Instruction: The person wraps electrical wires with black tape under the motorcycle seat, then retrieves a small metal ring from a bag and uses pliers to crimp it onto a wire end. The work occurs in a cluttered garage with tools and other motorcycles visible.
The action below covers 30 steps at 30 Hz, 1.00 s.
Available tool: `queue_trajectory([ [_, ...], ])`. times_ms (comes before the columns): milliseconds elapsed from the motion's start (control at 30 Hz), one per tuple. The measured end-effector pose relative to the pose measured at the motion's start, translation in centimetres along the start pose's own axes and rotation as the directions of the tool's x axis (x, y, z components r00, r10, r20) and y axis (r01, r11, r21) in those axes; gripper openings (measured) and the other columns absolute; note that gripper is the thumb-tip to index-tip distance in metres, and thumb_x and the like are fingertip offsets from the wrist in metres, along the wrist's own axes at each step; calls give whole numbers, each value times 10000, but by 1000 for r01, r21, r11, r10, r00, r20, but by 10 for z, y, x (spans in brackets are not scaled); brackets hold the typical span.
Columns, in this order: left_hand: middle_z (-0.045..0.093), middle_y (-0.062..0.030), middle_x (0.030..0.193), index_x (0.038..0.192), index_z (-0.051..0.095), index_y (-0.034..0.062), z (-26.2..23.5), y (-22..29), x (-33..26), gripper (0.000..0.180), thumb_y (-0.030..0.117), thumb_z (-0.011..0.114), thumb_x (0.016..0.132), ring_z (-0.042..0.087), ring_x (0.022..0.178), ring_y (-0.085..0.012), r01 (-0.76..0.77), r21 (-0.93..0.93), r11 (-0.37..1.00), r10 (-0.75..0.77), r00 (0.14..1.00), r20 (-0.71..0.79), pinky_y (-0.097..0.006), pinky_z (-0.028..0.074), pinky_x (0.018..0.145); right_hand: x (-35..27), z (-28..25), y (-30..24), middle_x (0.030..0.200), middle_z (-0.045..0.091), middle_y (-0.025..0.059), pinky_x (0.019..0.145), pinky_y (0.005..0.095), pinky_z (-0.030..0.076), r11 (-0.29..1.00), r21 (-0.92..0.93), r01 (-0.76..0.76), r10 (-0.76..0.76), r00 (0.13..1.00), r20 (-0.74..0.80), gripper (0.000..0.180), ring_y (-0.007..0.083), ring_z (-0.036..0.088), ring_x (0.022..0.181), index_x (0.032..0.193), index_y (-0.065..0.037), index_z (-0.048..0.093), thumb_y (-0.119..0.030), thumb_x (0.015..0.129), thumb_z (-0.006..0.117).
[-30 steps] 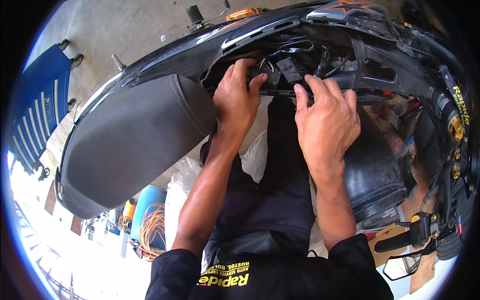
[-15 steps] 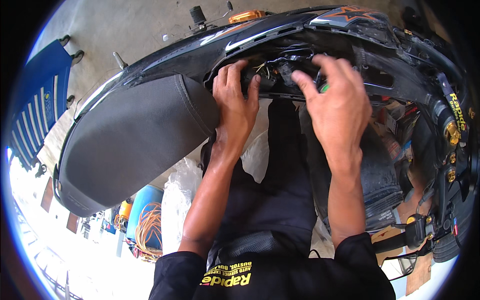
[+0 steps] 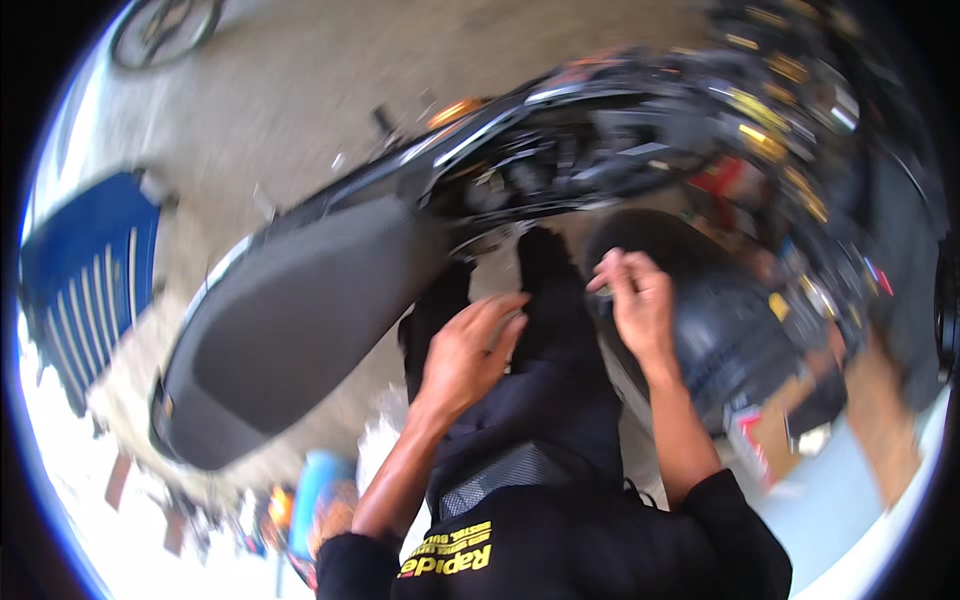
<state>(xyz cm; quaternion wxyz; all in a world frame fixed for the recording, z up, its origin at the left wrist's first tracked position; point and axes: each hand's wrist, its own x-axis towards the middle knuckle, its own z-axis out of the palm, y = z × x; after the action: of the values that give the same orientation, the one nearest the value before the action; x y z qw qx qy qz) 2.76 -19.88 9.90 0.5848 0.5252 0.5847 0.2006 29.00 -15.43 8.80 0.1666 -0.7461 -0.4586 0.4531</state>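
Note:
A motorcycle lies across the view, with its dark grey seat [image 3: 290,325] at the left. The open body bay [image 3: 525,180] ahead holds dark parts blurred by motion. My left hand [image 3: 468,350] hovers above my dark trousers, near the front of the seat. Its fingers curl loosely and the thumb stands a little apart, with nothing visible held. Over the black rounded cover [image 3: 700,320] on the right is my right hand [image 3: 642,300]. Its fingertips are pinched together, and whatever they hold is too small and smeared to name. Both hands are apart from the motorcycle.
A blue slatted panel on casters [image 3: 95,285] stands at the far left, and a wheel [image 3: 165,30] is behind it. Cardboard boxes [image 3: 775,430] lie at the right. A blue drum [image 3: 312,490] and clear plastic sheeting [image 3: 380,435] are at the lower left.
Both hands have come out of the motorcycle's open bay and back toward my body. The right fingers have drawn together. The whole view has shifted, and the motorcycle appears farther off.

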Motion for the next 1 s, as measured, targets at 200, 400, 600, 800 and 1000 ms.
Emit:
queue_trajectory([
  [200,812,-152,1166,1232,779,12,-89,-17,-116,186,55,721,1059,799,1057,-295,11,278,960,54,973,-225,-402,610,950,-137,-86,36,842,743,84,824,335,508,862,384,-331,335,940,57,647,153,687,863,737,-43,705,-588,1087,705],
  [400,764,-103,1199,1340,723,-11,-129,-177,-260,332,262,633,1173,731,1102,-197,182,-268,946,-305,779,-548,-363,608,964,-219,-150,95,968,707,143,940,425,558,993,59,-99,115,808,-578,546,285,699,896,926,39,752,-482,923,914],
  [600,783,-138,1144,1337,709,-8,-51,-256,-392,365,294,644,1141,751,983,-219,367,-526,767,-629,593,-503,-327,588,805,-191,-175,198,1231,702,220,1069,488,528,937,-247,-247,-144,371,-917,386,424,664,1225,1070,13,726,-317,953,890],
  [800,836,-141,1133,1282,780,7,57,-211,-483,350,298,696,1108,806,988,-254,520,-78,851,-510,780,-363,-383,619,920,-195,-156,164,1367,701,208,1070,546,533,799,-495,-341,-326,445,-834,291,413,659,1282,1212,-32,776,-232,1002,792],
  [1000,834,-180,1106,1298,772,2,97,-197,-523,403,339,683,1097,808,956,-263,514,-303,803,-591,619,-517,-398,623,887,-171,-97,39,1277,693,123,1028,497,524,664,-624,413,-745,441,-501,199,338,666,1219,1235,-69,774,-113,1047,724],
])
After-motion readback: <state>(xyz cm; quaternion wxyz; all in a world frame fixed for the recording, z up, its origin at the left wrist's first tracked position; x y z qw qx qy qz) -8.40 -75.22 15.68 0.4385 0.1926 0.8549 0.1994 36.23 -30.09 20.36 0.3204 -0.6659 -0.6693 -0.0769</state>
